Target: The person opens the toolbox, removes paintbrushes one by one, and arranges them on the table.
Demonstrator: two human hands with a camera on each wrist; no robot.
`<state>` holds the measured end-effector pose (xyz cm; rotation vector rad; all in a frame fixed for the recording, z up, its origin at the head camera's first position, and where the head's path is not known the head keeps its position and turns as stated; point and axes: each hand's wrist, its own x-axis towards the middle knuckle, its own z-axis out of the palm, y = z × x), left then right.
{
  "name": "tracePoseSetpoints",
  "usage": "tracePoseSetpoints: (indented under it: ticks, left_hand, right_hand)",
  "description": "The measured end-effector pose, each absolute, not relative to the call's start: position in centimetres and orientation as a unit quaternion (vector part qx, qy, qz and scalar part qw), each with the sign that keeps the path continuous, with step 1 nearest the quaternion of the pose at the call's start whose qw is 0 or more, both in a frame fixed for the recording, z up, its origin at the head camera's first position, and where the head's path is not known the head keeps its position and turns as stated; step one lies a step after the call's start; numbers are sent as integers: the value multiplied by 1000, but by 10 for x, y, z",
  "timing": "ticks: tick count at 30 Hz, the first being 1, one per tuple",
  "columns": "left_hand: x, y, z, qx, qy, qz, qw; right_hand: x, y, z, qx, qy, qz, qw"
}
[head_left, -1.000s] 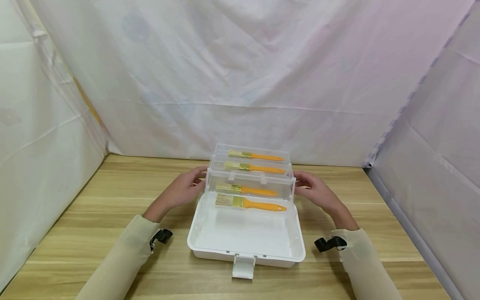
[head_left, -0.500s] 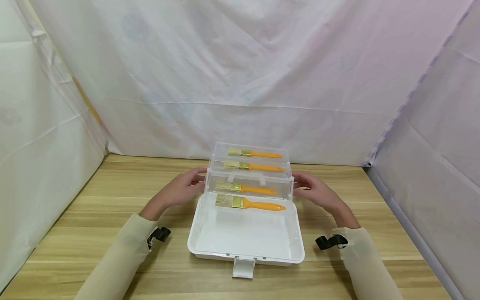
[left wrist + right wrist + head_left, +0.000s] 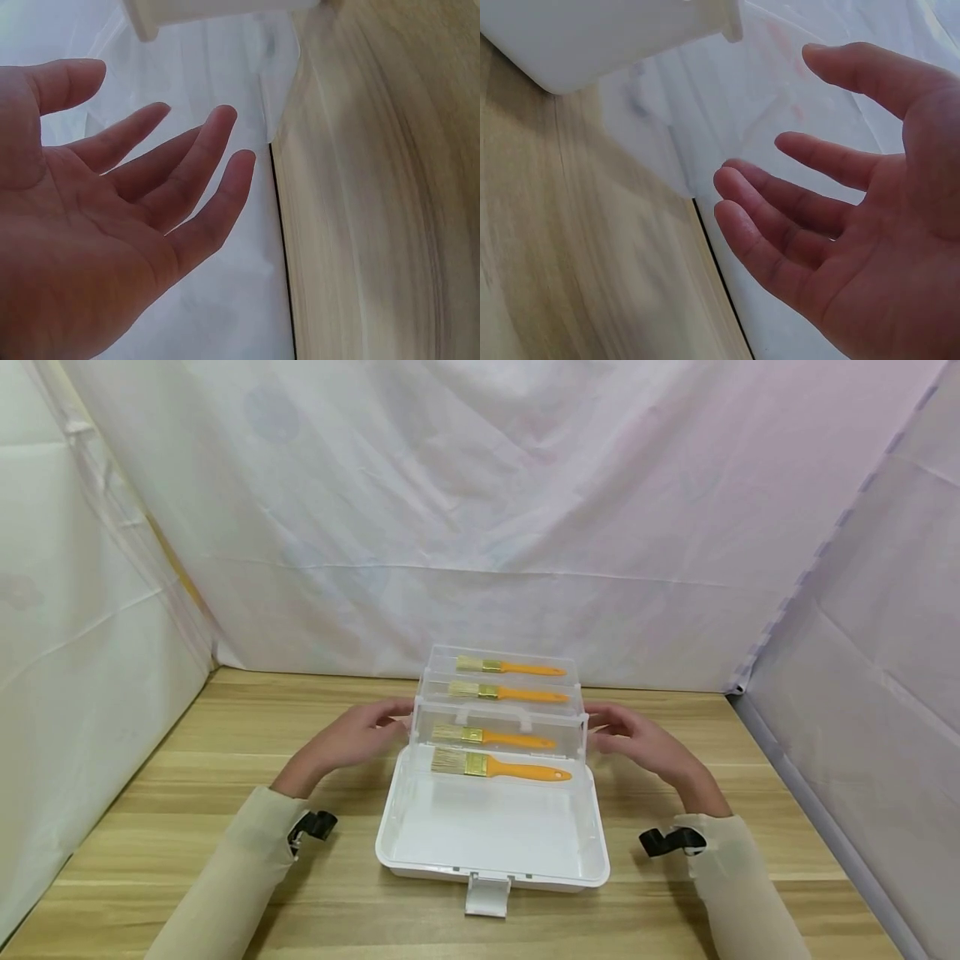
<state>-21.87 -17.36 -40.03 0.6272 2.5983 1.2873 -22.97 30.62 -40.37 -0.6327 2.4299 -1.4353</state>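
A white plastic storage box (image 3: pixel 491 827) stands unfolded on the table, its front latch (image 3: pixel 487 895) hanging down. Behind its base rises a clear tiered lid (image 3: pixel 498 714). Orange-handled paintbrushes lie one above another: the widest paintbrush (image 3: pixel 528 772) at the back of the base, others such as the middle paintbrush (image 3: pixel 528 697) in or behind the clear tiers. My left hand (image 3: pixel 358 737) is beside the lid's left side, fingers loosely bent and holding nothing in the left wrist view. My right hand (image 3: pixel 645 745) mirrors it at the right side, its fingers (image 3: pixel 769 247) apart from the box.
The wooden table (image 3: pixel 187 860) extends around the box on both sides and in front. A white cloth (image 3: pixel 495 527) hangs close behind the lid, with more cloth walls at left and right. Black wrist mounts (image 3: pixel 672 841) stick out from both sleeves.
The clear tiers have shifted very slightly back. My left hand and forearm have drawn a little to the left, and my right hand and forearm a little to the right. The brushes stay in place.
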Motion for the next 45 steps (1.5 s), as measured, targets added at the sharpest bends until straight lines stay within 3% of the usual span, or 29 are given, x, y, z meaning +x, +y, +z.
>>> tracePoseSetpoints:
  ticks: [6,22,45]
  left_hand:
    - [-218,-178,-398,210,870,438,91]
    - [-218,-175,-399,203,864,451,101]
    - [-218,-174,-398,232,862,448,55]
  right_hand:
    - [-230,308,-401,-196,835,-501,118]
    - [-229,301,-406,-255,827,-491,100]
    - [-225,295,-405,-251,838,-477,88]
